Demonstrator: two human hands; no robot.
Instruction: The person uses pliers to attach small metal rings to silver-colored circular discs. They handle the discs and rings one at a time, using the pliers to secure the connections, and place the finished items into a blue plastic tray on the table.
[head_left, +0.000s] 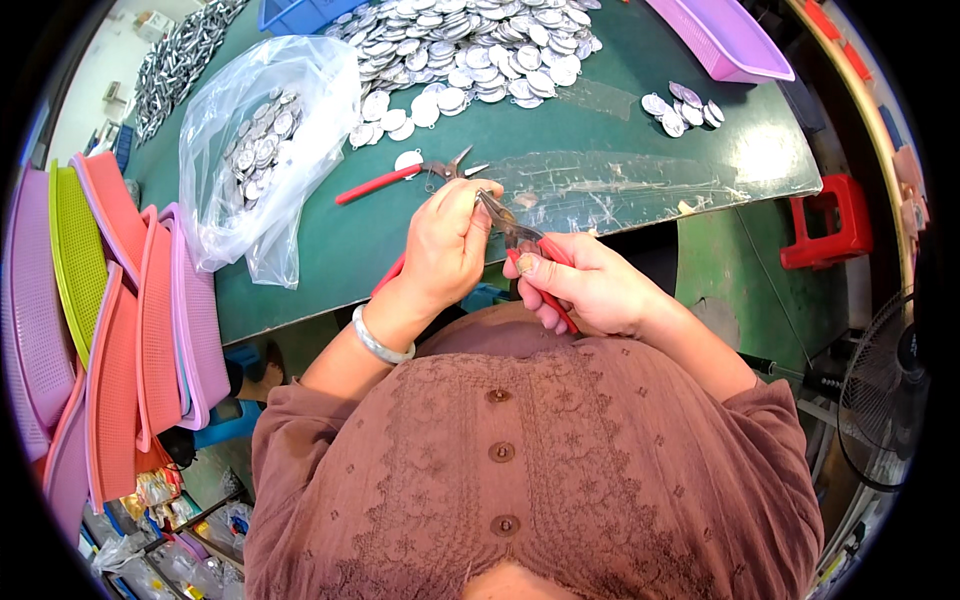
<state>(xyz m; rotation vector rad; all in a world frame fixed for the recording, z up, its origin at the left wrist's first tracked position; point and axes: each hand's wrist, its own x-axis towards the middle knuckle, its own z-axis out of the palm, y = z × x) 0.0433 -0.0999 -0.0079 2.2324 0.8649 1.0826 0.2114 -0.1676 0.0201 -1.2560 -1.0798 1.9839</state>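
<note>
My left hand (447,243) is closed, thumb and fingertips pinched together just above the table's near edge. A red handle (389,274) sticks out beneath its wrist, apparently from pliers in that hand, whose jaws are hidden. My right hand (590,283) grips red-handled pliers (553,252), their metal jaws reaching to my left fingertips. Any small part between the jaws is too tiny to make out. Another red-handled pair of pliers (380,185) lies on the table just beyond, jaws apart, beside a single silver disc (408,160).
On the green table (345,235) are a heap of silver discs (480,50), a plastic bag (290,215) of discs, a small disc pile (683,110) and a purple basket (735,45). Stacked baskets (110,330) crowd the left. A red stool (828,225) and fan (880,390) stand right.
</note>
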